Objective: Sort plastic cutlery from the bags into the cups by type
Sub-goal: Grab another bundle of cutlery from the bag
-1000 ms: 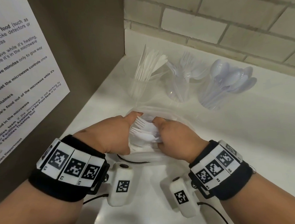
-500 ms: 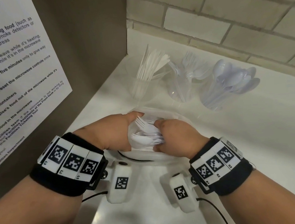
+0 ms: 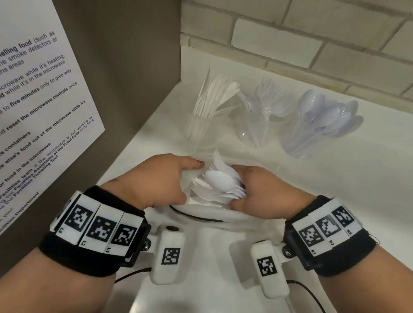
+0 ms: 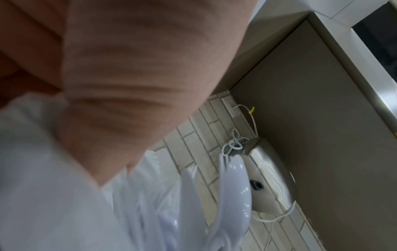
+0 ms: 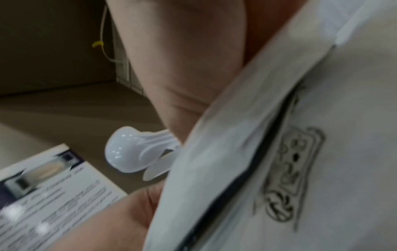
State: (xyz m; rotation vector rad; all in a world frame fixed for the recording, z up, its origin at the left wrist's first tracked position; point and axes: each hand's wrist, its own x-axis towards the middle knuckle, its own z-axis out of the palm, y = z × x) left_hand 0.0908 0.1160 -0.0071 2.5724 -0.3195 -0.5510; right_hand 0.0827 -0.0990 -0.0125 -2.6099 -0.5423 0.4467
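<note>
- Since half a second ago, a white spoon (image 3: pixel 218 180) has been brought to the top of the cutlery bundle (image 3: pixel 216 193), where fork tines showed before.
- Left hand (image 3: pixel 156 183): grip closed on the clear bag (image 3: pixel 206 212), pinched at its mouth, on the tabletop (image 3: pixel 353 193).
- Right hand (image 3: pixel 262 192): grip curled round the bundle, inside the bag's mouth.
- Three cups behind: knives (image 3: pixel 211 98), forks (image 3: pixel 266 96), spoons (image 3: pixel 326 116).
- Wall notice (image 3: pixel 21 110) is read in part: "five minutes", "Facilities Department".
</note>
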